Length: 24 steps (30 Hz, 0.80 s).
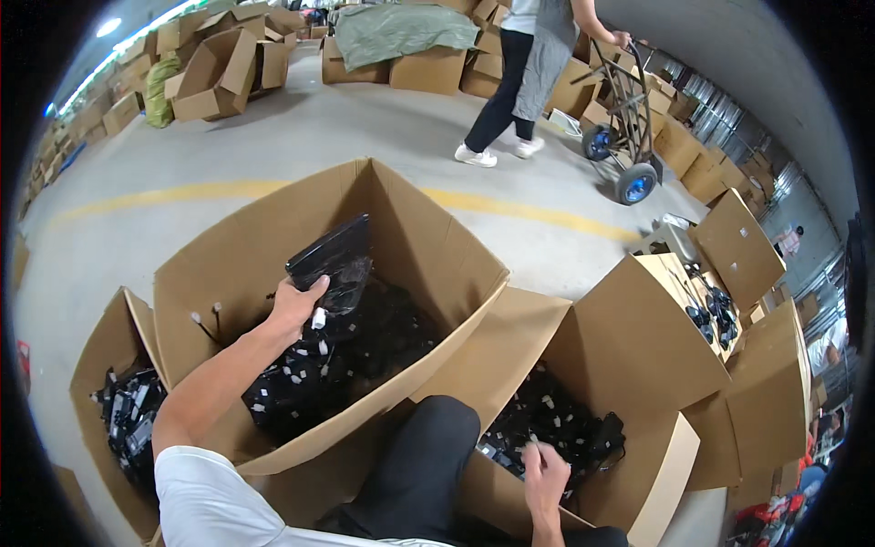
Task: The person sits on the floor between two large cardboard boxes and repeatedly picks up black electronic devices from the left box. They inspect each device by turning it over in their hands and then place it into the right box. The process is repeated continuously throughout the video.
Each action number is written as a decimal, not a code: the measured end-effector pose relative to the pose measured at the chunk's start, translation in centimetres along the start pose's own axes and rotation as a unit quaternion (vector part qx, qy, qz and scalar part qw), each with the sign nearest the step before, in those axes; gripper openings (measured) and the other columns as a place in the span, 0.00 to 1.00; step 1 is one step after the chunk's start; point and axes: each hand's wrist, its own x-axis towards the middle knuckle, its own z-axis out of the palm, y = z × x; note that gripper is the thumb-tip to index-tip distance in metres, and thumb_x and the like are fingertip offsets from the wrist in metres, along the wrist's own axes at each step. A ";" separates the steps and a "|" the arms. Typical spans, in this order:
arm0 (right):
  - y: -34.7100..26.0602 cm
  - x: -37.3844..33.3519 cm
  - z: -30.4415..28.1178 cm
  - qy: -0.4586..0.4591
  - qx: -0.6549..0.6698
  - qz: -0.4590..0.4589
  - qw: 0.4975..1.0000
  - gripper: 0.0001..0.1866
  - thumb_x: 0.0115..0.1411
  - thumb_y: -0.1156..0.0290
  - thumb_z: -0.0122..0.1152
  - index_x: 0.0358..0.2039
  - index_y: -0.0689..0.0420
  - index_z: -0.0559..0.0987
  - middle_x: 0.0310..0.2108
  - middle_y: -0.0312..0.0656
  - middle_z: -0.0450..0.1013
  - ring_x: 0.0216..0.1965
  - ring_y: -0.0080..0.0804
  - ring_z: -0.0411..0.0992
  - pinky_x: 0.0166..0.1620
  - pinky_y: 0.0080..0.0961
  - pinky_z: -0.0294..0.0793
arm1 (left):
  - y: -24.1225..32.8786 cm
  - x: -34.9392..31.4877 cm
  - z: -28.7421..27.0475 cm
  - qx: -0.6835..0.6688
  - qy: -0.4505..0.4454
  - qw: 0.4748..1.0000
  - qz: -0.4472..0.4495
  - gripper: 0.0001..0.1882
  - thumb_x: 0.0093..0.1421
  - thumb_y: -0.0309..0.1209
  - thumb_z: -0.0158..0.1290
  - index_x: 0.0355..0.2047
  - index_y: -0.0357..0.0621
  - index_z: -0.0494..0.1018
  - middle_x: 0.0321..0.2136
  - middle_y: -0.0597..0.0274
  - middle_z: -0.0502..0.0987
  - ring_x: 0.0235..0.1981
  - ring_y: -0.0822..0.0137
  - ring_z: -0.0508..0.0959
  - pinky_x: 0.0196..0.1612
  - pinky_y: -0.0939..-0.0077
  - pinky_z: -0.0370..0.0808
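My left hand [296, 305] is closed around the edge of a glossy black flat item [333, 260], held tilted above the large open cardboard box [228, 237]. Its exact kind is hard to make out; part looks like dark, crinkled plastic. A small white plug [318, 318] shows just below my fingers. Beneath lies a heap of black cables and parts with white plugs [355, 351]. On the right, my right hand [547, 469] has its fingers pinched together over another box of black, white-plugged parts [547, 401]. Whatever is between those fingertips is too small to name.
A third box with similar parts [132, 410] stands at the left. More open boxes [756, 401] rise on the right, one with black corded items [715, 314]. Beyond a yellow floor line, a person [519, 73] handles a hand truck [629, 128]; stacked cartons line the back.
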 end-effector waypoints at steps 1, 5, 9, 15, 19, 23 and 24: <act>-1.2 1.2 0.7 -0.014 0.020 -0.075 0.997 0.08 0.63 0.75 0.63 0.36 0.68 0.83 0.25 0.39 0.76 0.25 0.18 0.68 0.29 0.20 0.68 | 1.7 -1.3 0.6 -0.023 -0.025 0.999 0.007 0.16 0.65 0.26 0.61 0.51 0.34 0.76 0.46 0.58 0.81 0.43 0.67 0.80 0.47 0.68 0.79; -13.9 3.6 5.4 -0.140 0.198 -0.143 0.959 0.11 0.67 0.72 0.60 0.44 0.67 0.81 0.31 0.39 0.78 0.31 0.20 0.73 0.37 0.20 0.73 | 7.4 -8.4 1.4 -0.070 -0.038 0.995 0.064 0.20 0.65 0.26 0.61 0.56 0.35 0.72 0.49 0.59 0.80 0.46 0.66 0.80 0.50 0.67 0.80; -20.8 3.8 12.9 -0.381 0.340 -0.009 0.860 0.31 0.68 0.48 0.61 0.53 0.67 0.76 0.41 0.42 0.78 0.45 0.24 0.74 0.50 0.26 0.74 | 7.6 -14.2 2.8 -0.071 -0.056 0.986 0.143 0.22 0.63 0.28 0.63 0.57 0.39 0.72 0.49 0.60 0.80 0.49 0.66 0.78 0.54 0.68 0.77; -19.7 2.9 15.6 -0.366 0.455 0.168 0.794 0.12 0.65 0.72 0.61 0.46 0.63 0.79 0.40 0.41 0.81 0.37 0.30 0.80 0.44 0.30 0.81 | 6.0 -15.4 -0.6 0.116 -0.026 0.941 0.317 0.14 0.64 0.27 0.61 0.48 0.37 0.75 0.46 0.59 0.78 0.46 0.67 0.77 0.52 0.71 0.75; -17.6 3.3 10.9 -0.389 0.450 0.107 0.797 0.12 0.65 0.74 0.59 0.48 0.63 0.77 0.43 0.42 0.80 0.42 0.31 0.80 0.47 0.31 0.82 | 8.6 -16.6 -5.8 0.434 0.129 0.702 0.550 0.15 0.57 0.30 0.63 0.42 0.34 0.75 0.54 0.40 0.71 0.52 0.43 0.74 0.54 0.54 0.72; -18.8 1.3 6.6 -0.349 0.447 -0.006 0.823 0.15 0.66 0.74 0.57 0.52 0.64 0.74 0.44 0.42 0.78 0.41 0.31 0.80 0.46 0.32 0.82 | 9.2 -19.6 -4.6 0.530 0.100 0.588 0.603 0.22 0.55 0.33 0.60 0.45 0.30 0.71 0.59 0.33 0.67 0.55 0.38 0.73 0.57 0.49 0.70; -18.9 0.8 6.4 -0.363 0.452 -0.007 0.815 0.16 0.67 0.73 0.57 0.53 0.62 0.73 0.46 0.41 0.77 0.44 0.29 0.78 0.47 0.33 0.82 | 9.2 -20.4 -3.7 0.525 0.089 0.581 0.616 0.22 0.55 0.32 0.60 0.45 0.29 0.70 0.60 0.31 0.66 0.55 0.37 0.73 0.57 0.49 0.70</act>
